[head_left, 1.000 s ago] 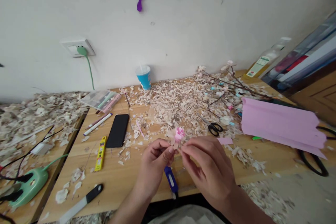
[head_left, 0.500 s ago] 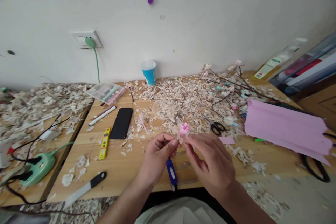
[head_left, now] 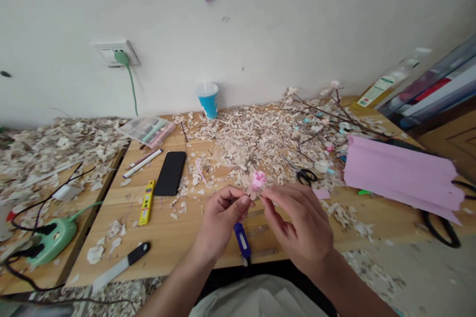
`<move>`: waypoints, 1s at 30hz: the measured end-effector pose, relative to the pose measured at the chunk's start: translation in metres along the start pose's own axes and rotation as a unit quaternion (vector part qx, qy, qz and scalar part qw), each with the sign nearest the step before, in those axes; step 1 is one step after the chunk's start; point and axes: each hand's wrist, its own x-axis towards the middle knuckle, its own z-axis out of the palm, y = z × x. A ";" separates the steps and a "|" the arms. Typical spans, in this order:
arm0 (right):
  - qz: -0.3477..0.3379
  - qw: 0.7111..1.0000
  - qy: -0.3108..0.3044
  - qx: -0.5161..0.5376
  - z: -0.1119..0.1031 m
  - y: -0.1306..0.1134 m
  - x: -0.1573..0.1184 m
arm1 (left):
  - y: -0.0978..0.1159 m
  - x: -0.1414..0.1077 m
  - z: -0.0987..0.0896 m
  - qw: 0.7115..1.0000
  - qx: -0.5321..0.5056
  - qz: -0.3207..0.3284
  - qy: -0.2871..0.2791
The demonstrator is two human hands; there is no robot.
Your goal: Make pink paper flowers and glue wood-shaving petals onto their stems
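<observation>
Pinching a small pink flower [head_left: 258, 180] between the two hands, above the tabletop [head_left: 178, 242].
The pale-petalled bloom looks light, soft and easily crushed; its base probably offers the safest hold. The left hand [head_left: 222, 214] grips its lower edge between thumb and forefinger; the right hand [head_left: 303, 220], knuckles arched and fingers curled inward, meets the opposite side, though whether it grips cannot be told.

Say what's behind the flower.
Behind the flower, pale scraps lie strewn on the table. Whatever the flower, left hand and right hand cover cannot be seen.
</observation>
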 end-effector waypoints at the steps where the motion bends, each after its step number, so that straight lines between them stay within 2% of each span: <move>1: 0.000 1.000 -0.001 0.001 0.000 0.000 0.000 | 0.000 0.000 0.000 1.000 0.000 -0.001 -0.001; 8: 0.020 1.000 -0.003 0.003 0.000 -0.001 -0.004 | -0.001 0.001 -0.003 1.000 0.002 -0.005 0.006; 15: 0.010 1.000 -0.015 0.011 0.001 0.000 -0.005 | -0.003 0.002 -0.004 1.000 0.024 0.018 -0.010; 30: 0.007 0.999 -0.041 0.025 -0.003 -0.001 0.001 | -0.007 0.000 -0.007 1.000 0.003 0.012 -0.008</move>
